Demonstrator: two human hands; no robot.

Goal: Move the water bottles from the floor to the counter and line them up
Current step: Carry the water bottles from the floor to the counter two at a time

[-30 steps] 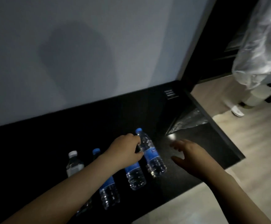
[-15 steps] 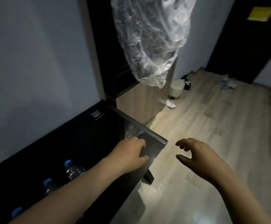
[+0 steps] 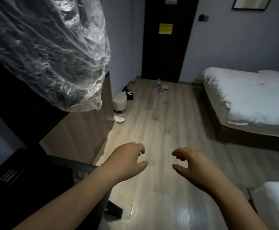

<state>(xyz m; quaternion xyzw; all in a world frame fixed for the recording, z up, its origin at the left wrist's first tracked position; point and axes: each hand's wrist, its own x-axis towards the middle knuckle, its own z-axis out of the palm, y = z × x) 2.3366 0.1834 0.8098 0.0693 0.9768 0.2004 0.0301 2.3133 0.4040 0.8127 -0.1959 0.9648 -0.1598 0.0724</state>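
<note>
- A person's left hand [image 3: 127, 161] and right hand [image 3: 194, 165] hang side by side at the lower centre of the frame, above a wooden floor [image 3: 168, 127]. Both are empty, with fingers loosely curled and thumbs held apart from them.
- The water bottles [image 3: 162, 84] sit in a small cluster on the floor at upper centre, just before a dark door [image 3: 165, 47] and well apart from both hands. They are too small and blurred to tell which way their caps point or how their long axes lie.
- A black counter [image 3: 35, 170] fills the lower left, its corner edge just beside the left forearm.
- A strip of bare floor runs from the hands up to the bottles. A bed [image 3: 251, 100] bounds it on the right, and a wood panel [image 3: 79, 135], a round bin [image 3: 119, 103] and a white slipper [image 3: 119, 120] bound it on the left.
- A crumpled clear plastic bag [image 3: 52, 47] hangs at upper left.
</note>
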